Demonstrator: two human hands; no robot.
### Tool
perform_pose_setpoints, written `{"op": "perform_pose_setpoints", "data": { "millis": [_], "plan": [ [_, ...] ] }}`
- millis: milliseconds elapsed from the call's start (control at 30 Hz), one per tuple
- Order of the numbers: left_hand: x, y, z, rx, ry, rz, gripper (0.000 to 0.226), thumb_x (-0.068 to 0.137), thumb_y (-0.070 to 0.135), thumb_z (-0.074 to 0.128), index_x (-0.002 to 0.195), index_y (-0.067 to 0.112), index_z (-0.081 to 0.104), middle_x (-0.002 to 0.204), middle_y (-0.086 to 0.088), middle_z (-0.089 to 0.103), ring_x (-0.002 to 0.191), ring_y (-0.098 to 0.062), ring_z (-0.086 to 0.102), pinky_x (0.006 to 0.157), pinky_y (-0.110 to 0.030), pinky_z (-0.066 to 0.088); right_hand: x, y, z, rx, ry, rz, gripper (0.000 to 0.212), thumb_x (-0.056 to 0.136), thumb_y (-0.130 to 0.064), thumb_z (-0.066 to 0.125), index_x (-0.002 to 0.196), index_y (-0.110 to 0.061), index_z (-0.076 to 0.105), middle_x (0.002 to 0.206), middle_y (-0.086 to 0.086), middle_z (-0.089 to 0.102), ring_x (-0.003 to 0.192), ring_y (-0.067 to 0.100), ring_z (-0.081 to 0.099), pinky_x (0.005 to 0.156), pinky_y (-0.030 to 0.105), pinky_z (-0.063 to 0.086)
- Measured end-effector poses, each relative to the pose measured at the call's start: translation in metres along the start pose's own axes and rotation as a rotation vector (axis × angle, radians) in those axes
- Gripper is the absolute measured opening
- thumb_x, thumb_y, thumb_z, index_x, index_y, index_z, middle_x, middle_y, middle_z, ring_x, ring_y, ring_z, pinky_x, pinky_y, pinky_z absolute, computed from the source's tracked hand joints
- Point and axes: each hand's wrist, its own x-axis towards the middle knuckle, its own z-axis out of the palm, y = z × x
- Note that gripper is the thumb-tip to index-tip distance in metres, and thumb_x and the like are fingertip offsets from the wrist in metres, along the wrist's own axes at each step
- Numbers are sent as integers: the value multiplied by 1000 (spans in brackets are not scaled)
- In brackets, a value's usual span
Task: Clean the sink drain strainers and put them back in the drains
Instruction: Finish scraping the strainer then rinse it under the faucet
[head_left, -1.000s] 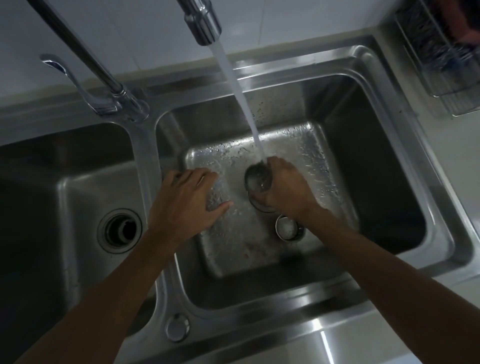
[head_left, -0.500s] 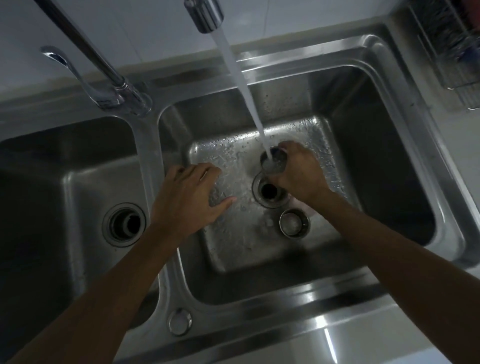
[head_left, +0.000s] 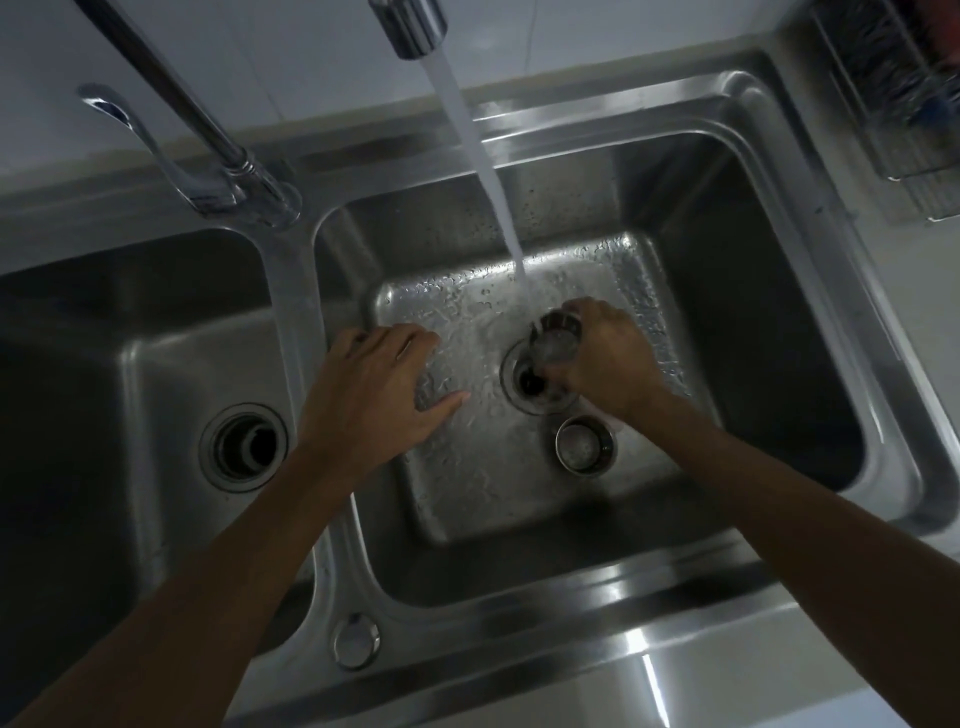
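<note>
My right hand (head_left: 613, 358) grips a steel drain strainer (head_left: 555, 340) on its side just above the right basin's open drain (head_left: 530, 384). The stream of water (head_left: 483, 171) from the tap lands just left of the strainer's rim. A second strainer (head_left: 584, 444) sits upright on the right basin floor, just in front of the drain. My left hand (head_left: 374, 395) rests flat on the divider between the basins, fingers spread, holding nothing. The left basin's drain (head_left: 244, 447) is open with no strainer in it.
The tap spout (head_left: 410, 26) hangs over the right basin; its base and lever (head_left: 208, 171) stand on the back ledge. A wire rack (head_left: 898, 104) stands on the counter at the far right. A round steel cap (head_left: 356, 642) sits on the front rim.
My right hand has carried the strainer back and to the right, uncovering the drain beneath it. The left hand has stayed on the divider. The view has drifted slightly.
</note>
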Motion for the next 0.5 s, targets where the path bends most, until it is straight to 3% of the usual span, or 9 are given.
{"op": "perform_pose_setpoints", "data": {
  "millis": [67,200,367,500],
  "plan": [
    [0,0,0,0,-3,-4,72,92,73,52,136,16,60,136,-3,66,119,-24,65,103,-47,43,11,-4,-2,6,52,11,83,71,-49,87,137,-12,53,127,10,62,116,30,57,98,43,51],
    [-1,1,-2,8,-6,-7,71,92,72,54,136,16,60,136,-3,66,119,-24,64,103,-46,43,-5,-15,10,34,-1,-122,78,68,-46,88,131,-14,54,123,9,62,110,30,57,90,44,54],
    [-1,1,-3,0,1,10,71,91,71,57,133,14,63,132,-4,68,117,-24,66,102,-46,44,14,-12,-6,18,94,-34,82,72,-50,87,136,-11,54,127,11,62,115,31,56,95,39,49],
    [-1,1,-2,10,-2,5,71,90,72,56,133,17,62,132,-3,68,116,-23,66,101,-44,43,-11,-21,2,60,2,-131,82,69,-51,87,135,-17,52,127,7,61,113,29,57,91,42,53]
  ]
}}
